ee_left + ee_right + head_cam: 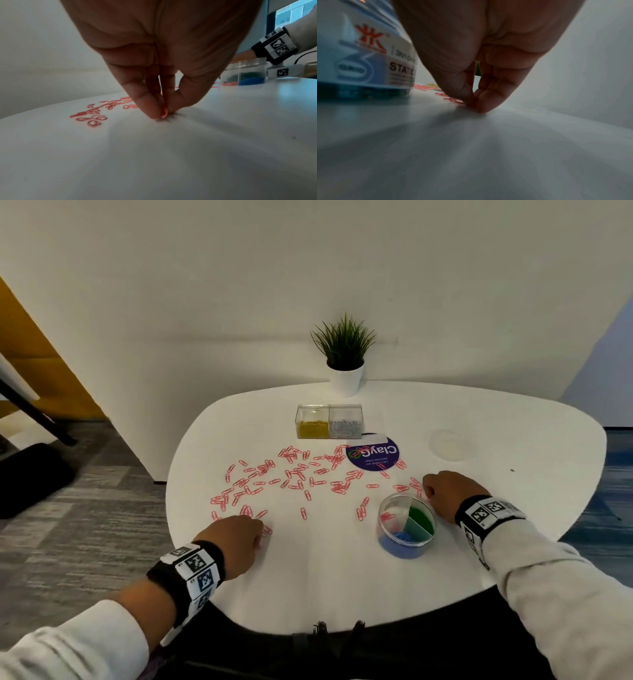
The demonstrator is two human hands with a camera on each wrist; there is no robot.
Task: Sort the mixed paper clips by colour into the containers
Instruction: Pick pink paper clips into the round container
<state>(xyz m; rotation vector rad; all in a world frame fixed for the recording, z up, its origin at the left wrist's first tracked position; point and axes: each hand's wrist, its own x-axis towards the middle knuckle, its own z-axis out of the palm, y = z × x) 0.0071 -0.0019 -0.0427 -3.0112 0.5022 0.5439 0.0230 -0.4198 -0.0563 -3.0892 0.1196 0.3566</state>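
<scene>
Here the white table [342, 577] carries everything: a potted plant [344, 354] at the far edge, a clear two-part box [329, 422] of yellow and silver clips in front of it, a purple sticker [375, 457], and a round divided tub [406, 525] near the right side. The tub's sections hold green clips, blue clips and only a few pink ones, so the pink sorting looks barely begun.

Loose pink paper clips [291, 474] are scattered across the middle of the table, from the left hand over to the tub. No other colour remains loose on the surface, as far as can be seen.

The left hand [236, 542] is down at the near-left edge of the scatter, thumb and fingertips [150, 108] drawn together on a single pink clip [164, 113] that stands on edge against the table. The right hand [445, 494] is just behind and right of the tub, fingertips [483, 104] pressed together on the table against the nearest pink clips [453, 100]; whether one is truly caught between them is not clear.

The tub lies well to the right of the left hand but beside the right hand, so the right has the much shorter carry to the pink section.
</scene>
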